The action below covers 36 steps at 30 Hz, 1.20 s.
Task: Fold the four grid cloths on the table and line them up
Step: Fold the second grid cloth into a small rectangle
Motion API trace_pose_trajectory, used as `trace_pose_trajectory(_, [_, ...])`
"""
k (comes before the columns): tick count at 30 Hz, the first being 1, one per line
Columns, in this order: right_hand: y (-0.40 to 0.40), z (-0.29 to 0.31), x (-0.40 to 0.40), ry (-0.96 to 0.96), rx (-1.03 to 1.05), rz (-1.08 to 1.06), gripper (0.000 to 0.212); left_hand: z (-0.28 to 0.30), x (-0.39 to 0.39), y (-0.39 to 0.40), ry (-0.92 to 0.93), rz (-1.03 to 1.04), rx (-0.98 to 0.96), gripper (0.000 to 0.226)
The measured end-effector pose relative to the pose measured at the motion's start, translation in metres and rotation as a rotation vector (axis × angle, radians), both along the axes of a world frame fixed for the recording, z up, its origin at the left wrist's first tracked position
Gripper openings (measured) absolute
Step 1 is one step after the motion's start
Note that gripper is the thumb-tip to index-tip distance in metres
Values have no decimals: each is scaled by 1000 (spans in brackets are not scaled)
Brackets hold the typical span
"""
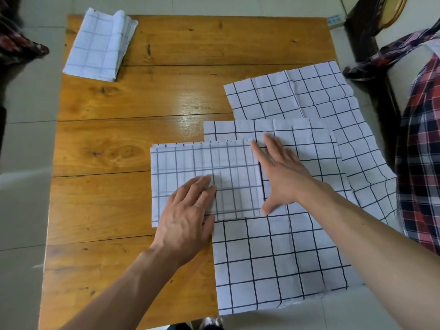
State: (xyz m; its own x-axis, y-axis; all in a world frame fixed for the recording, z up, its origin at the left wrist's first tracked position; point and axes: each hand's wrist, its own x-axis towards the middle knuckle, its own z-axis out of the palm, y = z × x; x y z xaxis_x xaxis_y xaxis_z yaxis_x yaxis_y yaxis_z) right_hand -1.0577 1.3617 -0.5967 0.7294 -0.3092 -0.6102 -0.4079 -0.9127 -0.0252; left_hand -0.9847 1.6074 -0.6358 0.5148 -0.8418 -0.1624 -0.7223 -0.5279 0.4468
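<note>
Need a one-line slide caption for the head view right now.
Both hands, left and right, press flat on a half-folded grid cloth atop unfolded ones; one folded cloth waits at the table's far-left corner.

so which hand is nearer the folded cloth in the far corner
Left. The left hand lies below the folded cloth, on that side; the right hand is further right.

The tabletop (114,148) is wooden planking, orange-brown with dark knots and visible grain, varnished to a gloss that throws a bright glare patch near its middle. The folded cloth (204,172) under the hands is thin white woven fabric, matt, its black grid showing faintly through the layers. The unfolded cloths (273,258) toward the right edge are the same matt fabric, creased along old fold lines. The folded cloth at the far left corner (100,46) looks soft and slightly rumpled.
</note>
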Motion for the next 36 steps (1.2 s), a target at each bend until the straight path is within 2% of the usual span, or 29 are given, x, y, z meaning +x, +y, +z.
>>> trace_pose_trajectory(5, [0, 0, 5, -2, -2, -6, 167, 4, 0, -2, -7, -15, 14, 55])
trace_pose_trajectory(10, [3, 9, -9, -44, 107, -61, 148, 13, 4, 14, -28, 49, -16, 52])
trace_pose_trajectory(12, [13, 10, -18, -144, 98, -67, 140, 17, 11, 25, -66, 53, -18, 52])
trace_pose_trajectory(13, [22, 9, -22, -230, 93, -79, 130, 18, 15, 29, -80, 44, -18, 53])
trace_pose_trajectory(16, [55, 8, -27, -514, 77, -126, 81, 19, 24, 39, -103, -12, -14, 59])
trace_pose_trajectory(18, [74, 4, -25, -575, 107, -129, 62, 20, 27, 42, -101, -58, 14, 66])
trace_pose_trajectory(22, [92, -11, -23, -546, 135, -131, 66, 22, 29, 43, -71, -148, 91, 75])
trace_pose_trajectory(26, [93, -14, -26, -519, 151, -175, 72, 24, 31, 36, -127, -191, 160, 79])
trace_pose_trajectory(31, [90, -9, -25, -489, 171, -181, 70, 20, 31, 35, -205, -175, 96, 77])
trace_pose_trajectory(34, [88, -10, -26, -475, 199, -184, 68, 16, 37, 41, -267, -154, 23, 65])
trace_pose_trajectory(36, [86, -8, -25, -469, 229, -205, 66, 15, 41, 43, -293, -124, -20, 46])
